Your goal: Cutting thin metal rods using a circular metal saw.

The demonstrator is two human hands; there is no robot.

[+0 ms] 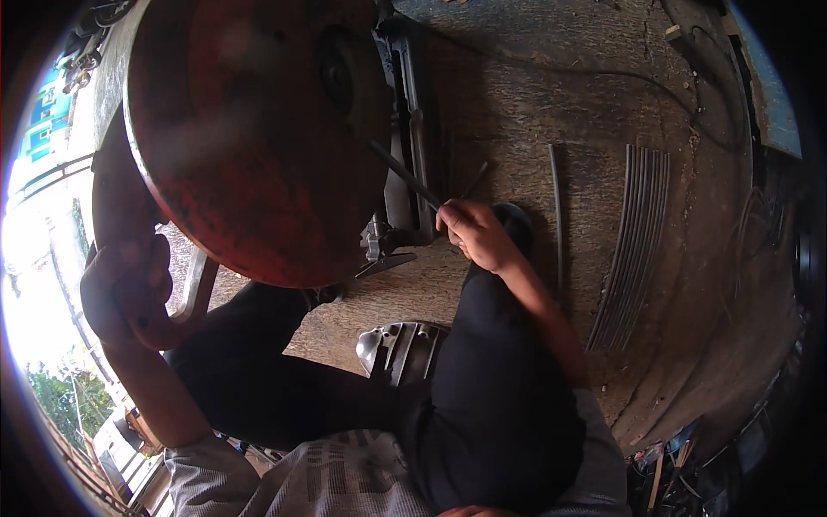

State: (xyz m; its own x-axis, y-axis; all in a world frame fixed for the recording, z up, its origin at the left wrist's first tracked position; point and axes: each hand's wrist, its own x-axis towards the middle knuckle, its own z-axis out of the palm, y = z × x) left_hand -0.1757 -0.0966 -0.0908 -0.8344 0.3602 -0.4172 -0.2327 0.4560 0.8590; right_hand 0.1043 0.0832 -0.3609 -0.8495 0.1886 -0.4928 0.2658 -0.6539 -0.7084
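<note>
A large machine with a round, worn red guard [250,155], which looks like a cut-off saw, fills the upper left. My left hand [129,289] is closed around its curved grey handle [200,289] at the guard's left side. Between the fingers of my right hand [478,233] is a thin dark metal rod [403,175], tilted so that its far end reaches the machine's right side. Whether that end touches the disc is hidden in shadow. Just below the guard sits a metal clamp part [376,241]. My right wrist is above my knee.
Several grey rods [631,246] lie side by side on the worn wooden board [517,103], with a single rod [558,215] left of them. A finned metal casting [401,349] rests between my legs. A dark cable [594,71] crosses the far side.
</note>
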